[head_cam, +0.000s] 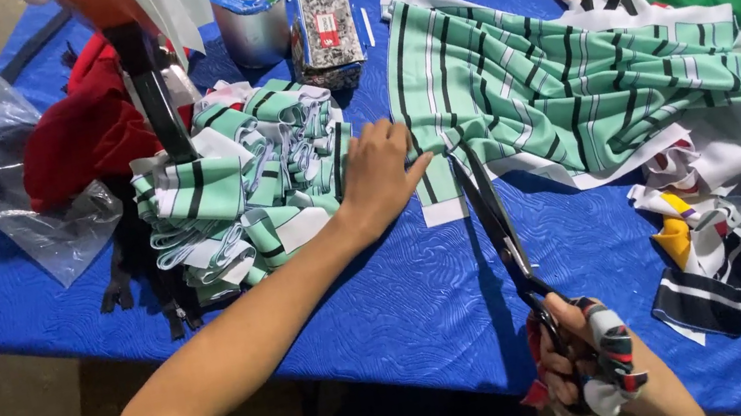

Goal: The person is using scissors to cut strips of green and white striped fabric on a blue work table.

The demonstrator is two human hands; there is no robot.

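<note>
**Scissors at the edge of striped fabric on blue table**

The mint-green striped fabric (552,85) lies spread across the right half of the blue table (388,306). The scissors (493,212) have their blades at its lower left edge. The right hand (586,363), wrapped in cloth strips, is closed through the scissor handles. The left hand (380,176) rests flat, fingers extended, pressing the fabric's left edge. Just left sits a pile of cut striped strips (245,189). Mixed scraps (736,204) lie right; a metal can (250,11) stands behind.
</note>
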